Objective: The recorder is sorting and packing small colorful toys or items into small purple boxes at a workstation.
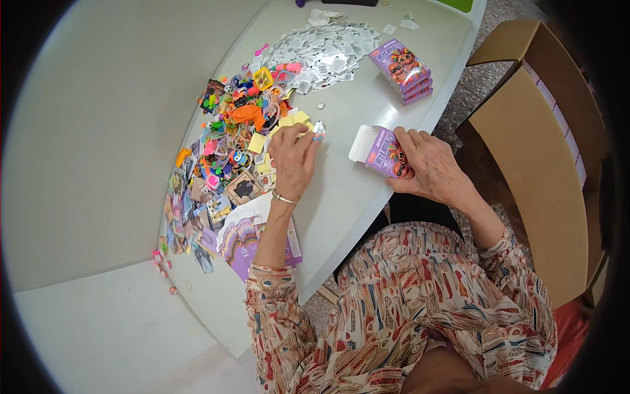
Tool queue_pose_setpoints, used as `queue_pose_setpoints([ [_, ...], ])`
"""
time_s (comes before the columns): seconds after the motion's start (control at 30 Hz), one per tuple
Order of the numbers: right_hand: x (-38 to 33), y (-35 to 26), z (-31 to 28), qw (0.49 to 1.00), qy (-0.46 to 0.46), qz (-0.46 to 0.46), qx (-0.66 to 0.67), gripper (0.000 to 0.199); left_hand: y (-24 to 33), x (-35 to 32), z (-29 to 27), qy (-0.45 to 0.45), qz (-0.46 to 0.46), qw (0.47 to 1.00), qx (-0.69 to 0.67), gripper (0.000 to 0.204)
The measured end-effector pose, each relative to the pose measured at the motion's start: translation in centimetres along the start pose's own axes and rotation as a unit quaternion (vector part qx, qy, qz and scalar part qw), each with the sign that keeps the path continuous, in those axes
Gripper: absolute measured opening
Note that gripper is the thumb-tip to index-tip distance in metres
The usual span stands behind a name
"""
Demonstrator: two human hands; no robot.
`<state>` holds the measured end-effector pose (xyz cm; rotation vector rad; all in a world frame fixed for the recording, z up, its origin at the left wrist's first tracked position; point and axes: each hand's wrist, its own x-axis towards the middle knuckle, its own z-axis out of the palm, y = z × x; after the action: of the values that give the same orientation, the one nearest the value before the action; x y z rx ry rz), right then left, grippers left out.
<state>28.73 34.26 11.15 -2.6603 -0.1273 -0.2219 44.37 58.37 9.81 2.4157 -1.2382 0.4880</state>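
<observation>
My right hand (430,164) grips a small purple carton (384,152) with its white flap open, resting on the white table (354,197). Beside a heap of colourful small toys (243,125), my left hand (292,161) pinches a small silvery packet (319,129) and some yellow slips between its fingertips. A thin bracelet sits on my left wrist.
A pile of silvery packets (325,52) lies at the far side. Closed purple cartons (400,69) are stacked to its right. Cards (197,203) and flat purple carton blanks (246,240) lie near my left forearm. A large open cardboard box (545,151) stands on the floor at the right.
</observation>
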Motion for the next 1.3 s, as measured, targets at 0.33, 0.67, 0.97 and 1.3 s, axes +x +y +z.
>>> queue_pose_setpoints([
  [0.33, 0.5, -1.1, 0.3, 0.998, -0.023, -0.029, 0.046, 0.076, 6.1, 0.7, -1.9, -0.112, -0.244, 0.891, -0.366, 0.015],
  [0.67, -0.2, -0.2, -0.2, 1.000, -0.007, 0.000, 0.030, 0.075, 0.6, 1.7, 2.3, 0.004, -0.104, 0.994, 0.026, 0.014],
  [0.97, 0.0, -0.1, 0.0, 0.999, -0.011, 0.027, 0.014, 0.076, -0.4, 1.6, 4.8, 0.017, -0.079, 0.994, 0.069, 0.014],
  [1.3, 0.4, -0.5, 0.3, 1.000, 0.002, 0.009, 0.006, 0.075, -0.6, 1.6, 4.8, -0.001, -0.168, 0.986, 0.011, 0.011],
])
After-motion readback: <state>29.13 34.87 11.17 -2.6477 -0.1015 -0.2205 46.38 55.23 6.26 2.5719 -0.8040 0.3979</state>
